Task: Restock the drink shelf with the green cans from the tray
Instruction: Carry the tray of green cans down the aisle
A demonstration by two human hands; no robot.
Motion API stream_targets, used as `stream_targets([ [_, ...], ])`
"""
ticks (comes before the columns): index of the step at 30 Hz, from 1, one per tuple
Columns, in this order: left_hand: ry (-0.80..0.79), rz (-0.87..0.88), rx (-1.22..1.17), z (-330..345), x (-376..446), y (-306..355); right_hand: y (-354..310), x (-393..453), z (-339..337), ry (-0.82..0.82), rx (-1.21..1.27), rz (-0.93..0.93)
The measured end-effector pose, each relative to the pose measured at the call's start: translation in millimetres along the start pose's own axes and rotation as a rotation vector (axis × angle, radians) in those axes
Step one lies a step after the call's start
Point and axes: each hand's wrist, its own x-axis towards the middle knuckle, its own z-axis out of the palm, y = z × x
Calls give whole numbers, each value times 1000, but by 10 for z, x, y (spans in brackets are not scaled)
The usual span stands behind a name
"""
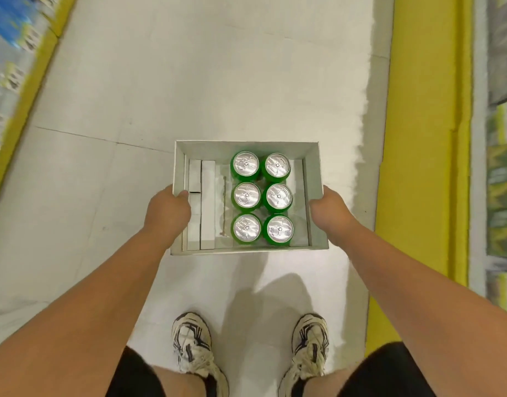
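Green cans (262, 196), six upright in two rows, fill the right half of a white tray (315, 179) at frame centre. Nearest, two sneakers (192, 342) stand on pale floor (132, 96). Left hand (168, 212) and right hand (329, 212) grip the tray's opposite walls, cans between them. Yellow-edged shelves (427, 138) flank both sides.

Left hand (168, 209): centre-left of frame, bare forearm reaching in from lower left, thumb hooked over the tray (246, 146) wall. Right hand (329, 210): centre-right, forearm from lower right, gripping the opposite wall.
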Motion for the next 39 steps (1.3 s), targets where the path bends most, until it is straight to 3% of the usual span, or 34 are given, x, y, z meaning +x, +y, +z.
stream_targets([
  [10,-11,-29,-13,-2099,-1660,1653,-2015,-2258,-1104,25,-97,-27],
  [16,11,4,-10,-2973,-2021,2283,-2953,-2980,-1367,58,-57,-69],
  [27,45,123,105,-3791,-1790,2777,-3858,-3196,-1276,97,-56,-105],
  [39,23,45,145,-3863,-884,4030,-4860,-2049,-1665,64,-58,-55],
])
